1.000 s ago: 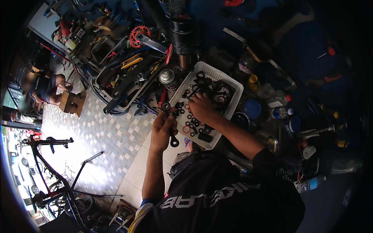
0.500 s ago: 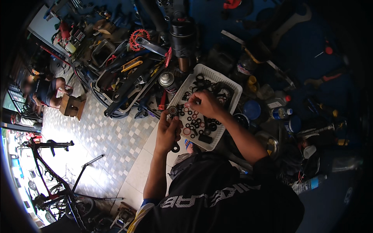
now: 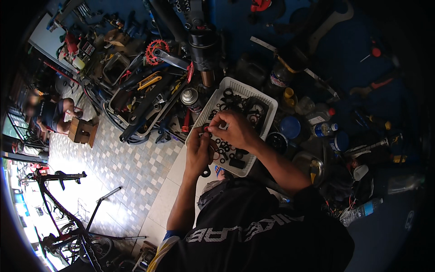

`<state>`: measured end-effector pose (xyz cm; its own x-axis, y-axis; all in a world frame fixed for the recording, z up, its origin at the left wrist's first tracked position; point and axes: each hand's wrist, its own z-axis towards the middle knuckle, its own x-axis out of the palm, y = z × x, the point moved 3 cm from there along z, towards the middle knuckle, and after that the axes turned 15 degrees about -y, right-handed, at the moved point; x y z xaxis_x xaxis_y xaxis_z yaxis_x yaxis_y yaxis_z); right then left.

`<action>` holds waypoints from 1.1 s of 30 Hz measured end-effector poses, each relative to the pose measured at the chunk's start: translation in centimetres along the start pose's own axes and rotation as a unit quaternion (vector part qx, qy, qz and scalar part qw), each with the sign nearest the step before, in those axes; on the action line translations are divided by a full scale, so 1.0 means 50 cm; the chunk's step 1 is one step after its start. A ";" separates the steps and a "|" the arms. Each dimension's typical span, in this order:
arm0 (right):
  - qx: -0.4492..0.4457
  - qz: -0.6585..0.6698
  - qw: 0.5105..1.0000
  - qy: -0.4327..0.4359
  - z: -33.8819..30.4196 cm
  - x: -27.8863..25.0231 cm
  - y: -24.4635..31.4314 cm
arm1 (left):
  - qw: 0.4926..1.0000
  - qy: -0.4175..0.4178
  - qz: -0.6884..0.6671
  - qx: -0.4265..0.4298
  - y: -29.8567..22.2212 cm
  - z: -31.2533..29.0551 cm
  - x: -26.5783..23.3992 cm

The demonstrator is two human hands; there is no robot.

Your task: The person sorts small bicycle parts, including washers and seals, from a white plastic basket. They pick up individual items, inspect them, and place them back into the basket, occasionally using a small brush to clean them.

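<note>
In the head view, both hands meet over the near left corner of a white plastic basket full of black rings and seals. The right hand pinches a small red-tipped part at its fingertips. The left hand curls just below, fingers touching it; whether it grips anything cannot be told

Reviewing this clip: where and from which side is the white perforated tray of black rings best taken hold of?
Probably by the white tray's raised rim at its far right corner, coming from above and the right. That rim stands free there, while both hands, the left hand and the right hand, crowd the near end and rings cover the floor.
</note>
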<state>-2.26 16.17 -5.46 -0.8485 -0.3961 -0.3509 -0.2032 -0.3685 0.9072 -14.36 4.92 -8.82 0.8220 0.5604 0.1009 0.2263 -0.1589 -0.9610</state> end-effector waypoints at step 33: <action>0.086 0.171 0.980 0.057 0.002 0.031 -0.018 | 0.999 0.019 0.010 0.046 -0.016 0.016 -0.027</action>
<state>-3.42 15.97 -6.82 -0.8233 -0.5666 -0.0348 -0.0042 -0.0552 0.9985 -16.08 4.94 -8.41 0.8452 0.5270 0.0888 0.1614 -0.0933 -0.9825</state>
